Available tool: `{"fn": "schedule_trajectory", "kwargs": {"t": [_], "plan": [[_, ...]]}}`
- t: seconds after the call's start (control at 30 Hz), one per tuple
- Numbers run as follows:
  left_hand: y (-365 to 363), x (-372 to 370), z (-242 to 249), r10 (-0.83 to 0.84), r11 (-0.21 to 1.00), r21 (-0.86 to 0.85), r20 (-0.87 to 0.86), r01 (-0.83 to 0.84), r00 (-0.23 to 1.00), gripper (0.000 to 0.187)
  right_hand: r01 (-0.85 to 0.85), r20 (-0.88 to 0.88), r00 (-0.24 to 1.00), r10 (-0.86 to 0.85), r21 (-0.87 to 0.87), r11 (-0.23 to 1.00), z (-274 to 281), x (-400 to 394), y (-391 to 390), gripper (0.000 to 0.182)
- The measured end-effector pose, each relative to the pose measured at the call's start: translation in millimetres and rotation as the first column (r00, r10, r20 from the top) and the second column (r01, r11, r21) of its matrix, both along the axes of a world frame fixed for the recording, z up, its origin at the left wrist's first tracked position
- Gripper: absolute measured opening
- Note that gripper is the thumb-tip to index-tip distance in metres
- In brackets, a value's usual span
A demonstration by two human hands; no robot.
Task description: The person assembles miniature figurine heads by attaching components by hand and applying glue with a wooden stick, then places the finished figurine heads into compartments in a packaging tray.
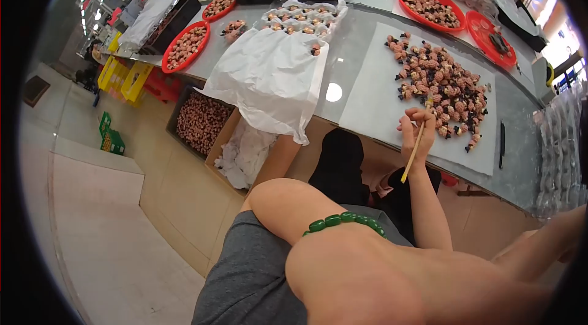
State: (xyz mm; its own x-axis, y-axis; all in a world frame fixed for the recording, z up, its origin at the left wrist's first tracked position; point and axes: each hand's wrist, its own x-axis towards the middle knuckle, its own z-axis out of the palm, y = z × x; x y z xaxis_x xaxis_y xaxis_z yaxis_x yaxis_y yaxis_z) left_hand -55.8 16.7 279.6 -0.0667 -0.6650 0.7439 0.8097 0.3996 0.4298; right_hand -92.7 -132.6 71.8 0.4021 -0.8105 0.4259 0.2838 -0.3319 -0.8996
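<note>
My right hand (418,135) is closed round a thin wooden stick (411,163) with yellowish ends, its upper end at the near edge of a spread-out pile. The pile is of small pink figures (441,80) with black and cream parts, lying on a white sheet (367,92). My left arm (361,270) is large and close to the camera, a green bead bracelet (332,220) round it. Past the bracelet, bare skin bends down beside grey cloth (251,270); no left fingers show.
Red trays (399,3) of similar pieces stand along the table. Moulded packing (334,19) with figures lies partly under white paper (260,74). Below are a full dark bin (177,118) and a cardboard box (214,155). A black pen-like tool (502,144) lies right of the sheet.
</note>
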Motion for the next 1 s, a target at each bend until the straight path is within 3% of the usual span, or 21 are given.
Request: {"fn": "schedule_trajectory", "kwargs": {"t": [0.27,0.93,1.0], "plan": [[8,-41,-5,-0.008,0.998,0.067,-0.015,0.009,1.000,0.050,-0.002,-0.018,1.000,0.002,-0.021,1.000,-2,1,-1,0.018],[2,-23,-4,-0.188,0.956,0.210,-0.104,0.206,0.977,0.042,0.001,-0.121,0.993,-0.014,-0.106,0.994,4,-1,0,0.018],[-16,-19,-4,-0.208,0.947,0.224,-0.114,0.229,0.972,0.041,0.006,-0.085,0.996,-0.009,-0.032,0.999,-1,-4,2,0.018]]}}
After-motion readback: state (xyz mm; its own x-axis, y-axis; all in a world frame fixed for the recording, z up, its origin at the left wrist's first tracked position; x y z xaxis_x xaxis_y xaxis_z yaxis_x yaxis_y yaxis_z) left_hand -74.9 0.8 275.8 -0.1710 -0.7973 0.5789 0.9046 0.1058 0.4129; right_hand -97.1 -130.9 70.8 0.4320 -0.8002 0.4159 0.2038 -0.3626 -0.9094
